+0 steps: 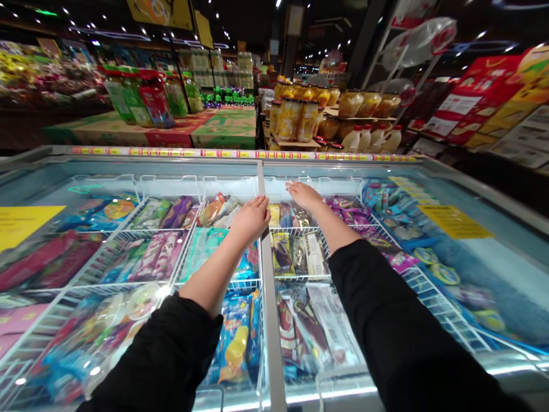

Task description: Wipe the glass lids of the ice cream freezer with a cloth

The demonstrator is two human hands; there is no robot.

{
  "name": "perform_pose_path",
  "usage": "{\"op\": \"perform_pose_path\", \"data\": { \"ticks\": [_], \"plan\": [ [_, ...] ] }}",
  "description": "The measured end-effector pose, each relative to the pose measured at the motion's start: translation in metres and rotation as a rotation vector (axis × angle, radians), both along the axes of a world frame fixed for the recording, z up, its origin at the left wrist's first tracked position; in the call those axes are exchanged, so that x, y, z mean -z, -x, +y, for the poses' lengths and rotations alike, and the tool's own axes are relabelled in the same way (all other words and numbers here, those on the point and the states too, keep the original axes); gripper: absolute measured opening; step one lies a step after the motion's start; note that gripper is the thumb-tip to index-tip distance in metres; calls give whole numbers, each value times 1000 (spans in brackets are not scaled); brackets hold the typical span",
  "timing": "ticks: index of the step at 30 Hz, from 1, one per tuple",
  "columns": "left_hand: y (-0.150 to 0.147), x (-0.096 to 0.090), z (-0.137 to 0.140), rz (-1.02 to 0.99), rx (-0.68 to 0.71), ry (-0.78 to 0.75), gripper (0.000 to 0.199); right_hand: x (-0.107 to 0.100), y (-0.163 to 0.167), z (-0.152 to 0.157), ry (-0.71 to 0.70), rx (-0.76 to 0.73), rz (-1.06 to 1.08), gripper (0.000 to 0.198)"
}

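Both my arms reach forward over a chest freezer with glass lids. My left hand [252,217] is at the upright middle frame bar [266,286], its fingers curled at the edge of the lid. To the right of that bar, my right hand [303,194] is spread with its fingers stretched toward the bar, over the glass near the far side. Wrapped ice creams lie below in white wire baskets [223,281]. Under my right hand are yellow and brown packs [283,252]; blue packs [235,332] lie nearer, left of the bar.
A price-label rail [231,154] runs along the freezer's far edge. Behind it stand jars of yellow fruit [295,120] and bagged jars [154,97] on cartons. Yellow notices [454,221] are stuck on the glass. Red boxes [463,97] are stacked at the right.
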State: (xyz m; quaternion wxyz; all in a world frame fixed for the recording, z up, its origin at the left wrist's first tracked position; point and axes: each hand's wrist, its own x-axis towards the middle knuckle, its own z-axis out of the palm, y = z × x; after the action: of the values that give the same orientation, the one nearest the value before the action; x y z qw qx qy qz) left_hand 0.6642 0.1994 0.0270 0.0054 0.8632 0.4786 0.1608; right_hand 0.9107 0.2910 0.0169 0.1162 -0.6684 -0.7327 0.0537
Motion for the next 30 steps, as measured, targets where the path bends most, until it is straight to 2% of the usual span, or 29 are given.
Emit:
{"op": "perform_pose_path", "data": {
  "ticks": [2,5,7,10,13,16,18,20,22,24,27,30],
  "plan": [
    [1,2,3,-2,6,-2,51,2,12,-9,10,7,-6,57],
    [1,2,4,-2,-3,3,50,11,18,-41,4,-128,20,57],
    [1,-2,0,2,-12,-3,48,17,8,-65,-25,-185,48,56],
    [-1,-9,-14,37,-39,-39,42,14,-13,-85,-23,-125,81,56],
    [-2,-15,-35,99,-71,-56,41,0,-15,-82,23,10,61,57],
    [0,-15,-66,141,-79,-43,46,-9,10,-78,30,90,18,57],
    [5,-12,-94,166,-52,-26,48,-7,30,-85,30,38,12,57],
    [13,-7,-125,183,-8,0,50,0,40,-100,23,-80,19,55],
    [22,-1,-154,172,21,25,52,10,35,-117,4,-170,33,54],
    [31,5,-176,131,37,27,53,16,17,-130,-20,-183,52,53],
    [37,12,-190,67,37,29,54,15,-11,-136,-40,-66,61,53],
    [37,14,-187,35,32,30,54,10,-8,-136,-53,62,34,54]
  ]
}}
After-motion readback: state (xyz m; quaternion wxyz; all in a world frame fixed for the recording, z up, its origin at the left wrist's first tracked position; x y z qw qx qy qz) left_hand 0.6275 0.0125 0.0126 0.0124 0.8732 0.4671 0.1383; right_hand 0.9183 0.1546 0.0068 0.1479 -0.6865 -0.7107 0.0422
